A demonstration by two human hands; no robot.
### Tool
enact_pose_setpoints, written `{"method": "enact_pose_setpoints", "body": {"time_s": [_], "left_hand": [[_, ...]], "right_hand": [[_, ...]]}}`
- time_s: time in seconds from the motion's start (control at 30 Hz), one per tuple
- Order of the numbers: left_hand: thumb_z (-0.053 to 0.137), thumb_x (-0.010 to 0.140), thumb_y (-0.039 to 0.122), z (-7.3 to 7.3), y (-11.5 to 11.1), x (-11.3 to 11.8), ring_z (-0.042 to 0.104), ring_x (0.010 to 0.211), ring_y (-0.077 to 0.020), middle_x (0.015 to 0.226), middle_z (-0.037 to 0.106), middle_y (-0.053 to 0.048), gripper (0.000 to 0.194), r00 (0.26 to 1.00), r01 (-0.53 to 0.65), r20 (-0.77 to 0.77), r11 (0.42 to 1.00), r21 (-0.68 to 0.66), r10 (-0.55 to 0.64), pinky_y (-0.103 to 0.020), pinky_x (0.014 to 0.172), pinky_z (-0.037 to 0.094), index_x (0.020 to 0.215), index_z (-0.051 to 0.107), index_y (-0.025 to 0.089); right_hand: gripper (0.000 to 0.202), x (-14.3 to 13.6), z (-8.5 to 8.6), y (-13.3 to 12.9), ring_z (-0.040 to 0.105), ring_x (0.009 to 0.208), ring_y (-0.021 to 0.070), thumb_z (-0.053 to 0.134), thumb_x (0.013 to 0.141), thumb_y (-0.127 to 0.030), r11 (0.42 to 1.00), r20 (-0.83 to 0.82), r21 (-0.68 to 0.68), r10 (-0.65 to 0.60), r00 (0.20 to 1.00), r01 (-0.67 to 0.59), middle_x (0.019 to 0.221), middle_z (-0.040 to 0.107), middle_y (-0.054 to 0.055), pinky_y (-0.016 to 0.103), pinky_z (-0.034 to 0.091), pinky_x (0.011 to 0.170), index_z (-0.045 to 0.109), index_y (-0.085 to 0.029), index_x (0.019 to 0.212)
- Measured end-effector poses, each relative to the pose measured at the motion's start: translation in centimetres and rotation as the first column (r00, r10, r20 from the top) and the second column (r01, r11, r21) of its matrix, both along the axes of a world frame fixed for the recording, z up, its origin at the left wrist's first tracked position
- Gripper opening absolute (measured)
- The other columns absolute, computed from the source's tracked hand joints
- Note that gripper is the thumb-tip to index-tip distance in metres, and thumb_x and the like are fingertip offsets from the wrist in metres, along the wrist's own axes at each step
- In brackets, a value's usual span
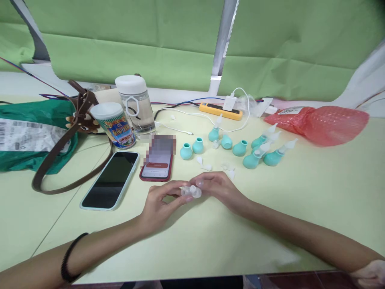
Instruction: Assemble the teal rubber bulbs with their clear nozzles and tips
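A small clear plastic connector (187, 191) is pinched between the thumb and fingers of my left hand (161, 202), above the table. My right hand (224, 190) meets it from the other side, its fingertips closed at the connector's right end. Beyond my hands stand open-necked teal rubber bulbs (186, 151) without tips. To their right lie several teal bulbs fitted with clear nozzles (274, 156). Loose white nozzle tips (206, 166) and small clear pieces (230, 171) are scattered just past my fingers.
Two phones (111, 180) lie left of my hands, one with its screen lit. Behind them are a snack cup (116, 126), a water bottle (138, 110), a brown strap (51, 172) and a green parcel (33, 148). A yellow power strip (221, 111) and a red plastic bag (333, 124) are at the back.
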State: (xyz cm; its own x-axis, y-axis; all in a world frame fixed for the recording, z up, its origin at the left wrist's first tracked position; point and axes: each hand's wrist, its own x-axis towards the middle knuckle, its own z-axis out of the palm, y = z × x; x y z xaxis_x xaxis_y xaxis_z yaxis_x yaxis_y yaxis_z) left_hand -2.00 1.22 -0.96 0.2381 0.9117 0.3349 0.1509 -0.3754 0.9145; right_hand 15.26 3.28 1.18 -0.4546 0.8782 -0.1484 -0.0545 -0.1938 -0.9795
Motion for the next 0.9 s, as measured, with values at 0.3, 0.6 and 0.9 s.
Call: {"method": "enact_pose_setpoints", "body": {"time_s": [0.3, 0.6, 0.9], "left_hand": [[0.059, 0.073, 0.019, -0.2, -0.2, -0.2, 0.058, 0.053, -0.0112, 0.060, 0.065, 0.001, 0.016, 0.996, 0.059, -0.075, 0.997, 0.044, -0.055, -0.020, 0.053, 0.047, 0.089, 0.060, 0.016], [0.059, 0.072, 0.014, 0.1, -0.3, 0.0, 0.060, 0.057, -0.0117, 0.064, 0.067, 0.000, 0.017, 0.988, 0.121, -0.106, 0.985, 0.120, -0.108, -0.019, 0.055, 0.047, 0.089, 0.061, 0.017], [0.061, 0.071, 0.014, -0.1, -0.4, -0.1, 0.061, 0.060, -0.0131, 0.071, 0.069, -0.002, 0.021, 0.984, 0.117, -0.155, 0.968, 0.223, -0.083, -0.020, 0.055, 0.048, 0.091, 0.061, 0.017]], "right_hand": [[0.030, 0.2, -0.7, 0.2, 0.057, 0.051, 0.0114, 0.060, 0.070, -0.036, 0.928, -0.143, -0.249, 0.248, 0.958, -0.278, 0.062, 0.059, 0.006, 0.029, 0.049, 0.056, 0.061, -0.006, 0.072], [0.026, 0.0, -0.6, -0.1, 0.054, 0.051, 0.0112, 0.061, 0.068, -0.031, 0.894, -0.229, -0.355, 0.199, 0.953, -0.273, 0.060, 0.058, 0.006, 0.028, 0.050, 0.048, 0.062, -0.005, 0.071], [0.034, -0.3, -1.4, -0.8, 0.054, 0.042, 0.0097, 0.061, 0.068, -0.040, 0.941, -0.135, -0.262, 0.183, 0.974, -0.213, 0.055, 0.058, 0.003, 0.026, 0.049, 0.050, 0.061, -0.006, 0.069]]}}
